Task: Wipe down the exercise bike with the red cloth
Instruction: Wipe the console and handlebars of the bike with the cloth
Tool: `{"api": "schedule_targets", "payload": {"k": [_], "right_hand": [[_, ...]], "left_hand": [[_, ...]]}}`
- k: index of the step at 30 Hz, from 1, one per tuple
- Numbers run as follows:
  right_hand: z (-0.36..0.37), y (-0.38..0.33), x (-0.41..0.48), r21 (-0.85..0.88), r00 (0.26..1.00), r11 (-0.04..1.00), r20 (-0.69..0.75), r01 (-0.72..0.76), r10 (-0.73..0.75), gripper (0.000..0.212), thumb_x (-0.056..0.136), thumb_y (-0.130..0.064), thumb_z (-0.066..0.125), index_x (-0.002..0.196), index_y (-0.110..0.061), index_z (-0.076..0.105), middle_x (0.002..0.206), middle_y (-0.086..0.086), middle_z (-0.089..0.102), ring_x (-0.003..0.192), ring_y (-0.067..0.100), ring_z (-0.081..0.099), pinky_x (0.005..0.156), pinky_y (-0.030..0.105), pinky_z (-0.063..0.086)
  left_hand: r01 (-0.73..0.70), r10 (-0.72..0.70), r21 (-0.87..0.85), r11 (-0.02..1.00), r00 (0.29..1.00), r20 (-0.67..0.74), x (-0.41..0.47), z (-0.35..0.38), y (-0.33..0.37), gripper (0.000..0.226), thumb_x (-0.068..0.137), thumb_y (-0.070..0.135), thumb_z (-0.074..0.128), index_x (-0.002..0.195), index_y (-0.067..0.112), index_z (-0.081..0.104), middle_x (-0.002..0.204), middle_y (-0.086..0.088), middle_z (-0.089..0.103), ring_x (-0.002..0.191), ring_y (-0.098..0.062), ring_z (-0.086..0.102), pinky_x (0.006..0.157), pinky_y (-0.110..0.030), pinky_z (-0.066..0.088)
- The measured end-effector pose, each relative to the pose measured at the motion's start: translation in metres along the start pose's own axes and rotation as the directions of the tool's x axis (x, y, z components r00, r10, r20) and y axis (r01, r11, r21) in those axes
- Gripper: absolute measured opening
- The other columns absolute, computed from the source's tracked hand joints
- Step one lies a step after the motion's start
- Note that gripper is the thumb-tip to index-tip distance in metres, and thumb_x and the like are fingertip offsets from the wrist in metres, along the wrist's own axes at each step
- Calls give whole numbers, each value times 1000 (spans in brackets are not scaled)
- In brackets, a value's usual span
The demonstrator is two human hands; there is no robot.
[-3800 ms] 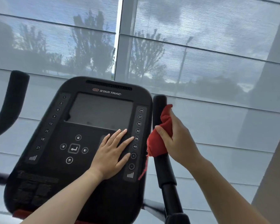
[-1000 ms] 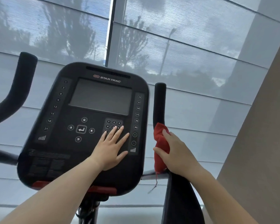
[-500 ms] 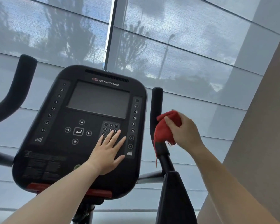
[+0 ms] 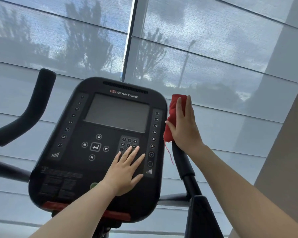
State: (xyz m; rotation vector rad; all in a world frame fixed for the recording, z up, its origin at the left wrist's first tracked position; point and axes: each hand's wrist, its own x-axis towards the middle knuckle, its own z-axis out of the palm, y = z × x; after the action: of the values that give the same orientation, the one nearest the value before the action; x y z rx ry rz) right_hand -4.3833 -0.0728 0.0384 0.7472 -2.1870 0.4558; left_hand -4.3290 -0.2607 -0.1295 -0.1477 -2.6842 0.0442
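The exercise bike's black console [image 4: 67,170] fills the middle of the head view, its grey screen above a keypad. My left hand [image 4: 124,172] lies flat on the console's lower right, fingers spread, their tips at the number keys. My right hand [image 4: 184,129] grips the red cloth [image 4: 172,110] around the top end of the right handlebar [image 4: 183,162], thumb on the near side and fingers reaching up over the cloth. The bar's tip is hidden under the cloth. A loose red thread hangs below it.
The left handlebar [image 4: 33,107] curves up at the left. A black upright post [image 4: 201,219] stands at the lower right. Shaded windows [image 4: 213,57] are behind the bike, and a beige wall [image 4: 286,160] closes in on the right.
My right hand has slid the cloth up the right handlebar, from low on the bar to its top end. My left hand has stayed flat on the console.
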Motion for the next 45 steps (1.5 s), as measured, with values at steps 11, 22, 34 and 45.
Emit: {"api": "schedule_targets", "payload": {"k": [11,22,34,45], "right_hand": [[2,3,-13,56,999,998,39,5,-7,79,93,-33,52,149,-16,-2,156,10,-16,144,30,5,115,38,16],[-1,13,-48,143,985,989,170,-45,20,78,93,-35,52,149,-24,0,158,-1,-11,142,25,19,111,39,31],[-19,3,-74,170,966,981,254,-96,51,64,93,-30,52,147,-17,20,147,-5,28,123,20,43,92,18,31],[-33,13,-94,247,897,912,385,-327,218,33,92,-36,52,125,-34,50,99,-16,54,90,7,50,72,8,35]], "left_hand": [[7,-7,6,1000,1000,-14,0,4,2,68,93,60,17,147,36,-18,149,7,-38,135,-17,-39,111,-40,-19],[4,-4,13,1000,1000,-2,1,4,2,69,93,60,17,148,35,-16,149,7,-36,136,-16,-36,115,-43,-13],[13,-14,26,1000,1000,26,0,2,4,69,93,61,16,149,33,-15,153,3,-32,140,-18,-31,116,-45,-10],[19,-19,5,1000,999,49,0,-4,5,69,94,61,16,150,32,-13,156,2,-27,143,-20,-26,118,-45,-8]]}}
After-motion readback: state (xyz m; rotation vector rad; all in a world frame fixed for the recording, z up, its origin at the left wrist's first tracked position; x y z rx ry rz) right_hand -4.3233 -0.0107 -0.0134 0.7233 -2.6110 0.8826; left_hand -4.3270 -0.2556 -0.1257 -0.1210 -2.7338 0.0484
